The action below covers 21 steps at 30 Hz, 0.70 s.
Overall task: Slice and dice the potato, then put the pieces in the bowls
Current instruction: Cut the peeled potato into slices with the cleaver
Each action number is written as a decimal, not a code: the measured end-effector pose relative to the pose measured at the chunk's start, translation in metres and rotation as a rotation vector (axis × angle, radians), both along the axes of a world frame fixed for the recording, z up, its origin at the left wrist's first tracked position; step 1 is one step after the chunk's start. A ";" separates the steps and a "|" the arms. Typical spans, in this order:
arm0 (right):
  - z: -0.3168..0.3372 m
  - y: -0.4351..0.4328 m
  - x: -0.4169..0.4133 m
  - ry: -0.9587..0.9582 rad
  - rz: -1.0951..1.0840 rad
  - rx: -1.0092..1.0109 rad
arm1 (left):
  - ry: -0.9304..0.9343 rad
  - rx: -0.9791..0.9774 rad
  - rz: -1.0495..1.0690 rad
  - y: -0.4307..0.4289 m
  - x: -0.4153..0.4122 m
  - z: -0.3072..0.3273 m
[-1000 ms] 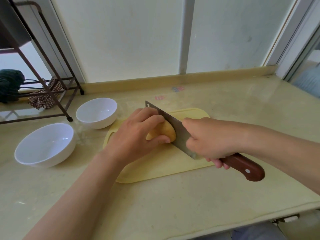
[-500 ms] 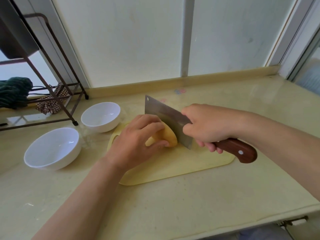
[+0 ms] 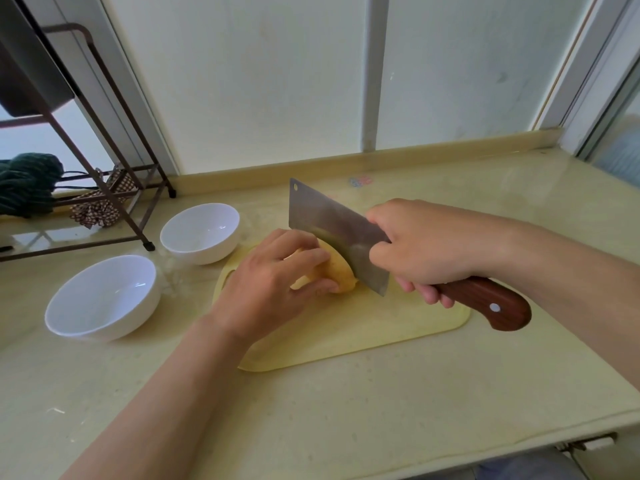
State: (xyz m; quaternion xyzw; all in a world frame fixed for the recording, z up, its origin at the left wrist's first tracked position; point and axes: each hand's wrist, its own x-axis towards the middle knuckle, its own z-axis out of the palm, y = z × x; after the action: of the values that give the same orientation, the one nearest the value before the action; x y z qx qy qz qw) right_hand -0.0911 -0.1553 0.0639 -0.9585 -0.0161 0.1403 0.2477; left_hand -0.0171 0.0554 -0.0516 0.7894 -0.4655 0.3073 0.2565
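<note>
Yellow potato (image 3: 341, 277) under left fingers (image 3: 304, 258); right fingers (image 3: 420, 287) around cleaver (image 3: 337, 233) handle.

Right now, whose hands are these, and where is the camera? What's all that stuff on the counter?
The camera sits on a person's head, looking down, so you see their own two arms. The left hand holds a peeled potato steady on a yellow cutting board. The right hand has its grip on a big cleaver with a brown wooden handle, its blade against the potato. Two empty white bowls, a near one and a far one, wait on the counter to the left. A metal rack stands behind them.
</note>
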 end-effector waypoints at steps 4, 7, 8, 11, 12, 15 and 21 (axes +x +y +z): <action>0.007 -0.001 -0.002 -0.025 -0.002 -0.014 | 0.039 0.005 -0.009 0.002 -0.001 0.002; 0.015 -0.002 -0.001 -0.055 0.000 -0.025 | 0.053 0.013 -0.018 0.003 -0.001 0.002; 0.018 -0.002 -0.001 -0.061 0.004 -0.028 | 0.058 0.017 -0.021 0.003 -0.001 0.003; 0.027 0.000 -0.001 -0.078 0.016 -0.031 | 0.063 0.031 -0.023 0.004 -0.002 0.005; 0.029 0.000 -0.002 -0.084 0.017 -0.029 | 0.063 0.036 -0.022 0.005 -0.002 0.006; 0.031 0.004 -0.004 -0.081 0.029 -0.025 | 0.063 0.045 -0.020 0.005 -0.003 0.007; 0.028 0.010 -0.005 -0.047 0.029 -0.060 | 0.065 0.060 -0.020 0.004 -0.002 0.009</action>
State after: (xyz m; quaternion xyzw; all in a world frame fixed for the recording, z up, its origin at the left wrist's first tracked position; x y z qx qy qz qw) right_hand -0.0965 -0.1453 0.0922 -0.9681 -0.0318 0.1218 0.2165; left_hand -0.0195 0.0597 -0.0427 0.8016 -0.4738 0.2647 0.2509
